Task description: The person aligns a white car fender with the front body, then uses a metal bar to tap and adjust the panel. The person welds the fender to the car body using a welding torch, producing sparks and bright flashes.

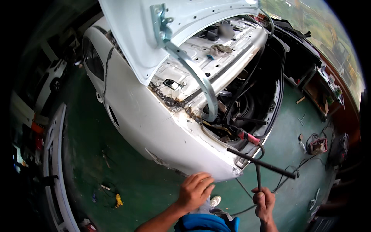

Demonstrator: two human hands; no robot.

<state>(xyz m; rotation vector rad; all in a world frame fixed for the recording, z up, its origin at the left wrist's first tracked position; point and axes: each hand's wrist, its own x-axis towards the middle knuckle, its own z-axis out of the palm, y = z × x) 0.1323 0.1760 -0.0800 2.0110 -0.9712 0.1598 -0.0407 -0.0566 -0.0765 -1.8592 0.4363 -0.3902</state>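
My right hand is closed round the stem of a dark T-shaped metal bar. Its crosspiece slants across the rear corner of a white car body; whether the two touch I cannot tell. My left hand, its fingers loosely bent and slightly apart, is at the lower edge of the rear side panel with nothing visible in it. Contact with the panel is unclear. A red-handled tool with a black cable lies at the trunk opening, just beyond the bar. Above it rises the raised trunk lid on its curved hinge arm.
A rag lies on the bare metal shelf behind the rear seats. A long white body panel stands at the left. Cables and a red-framed box are on the green floor at right, near a workbench. A yellow tool lies at lower left.
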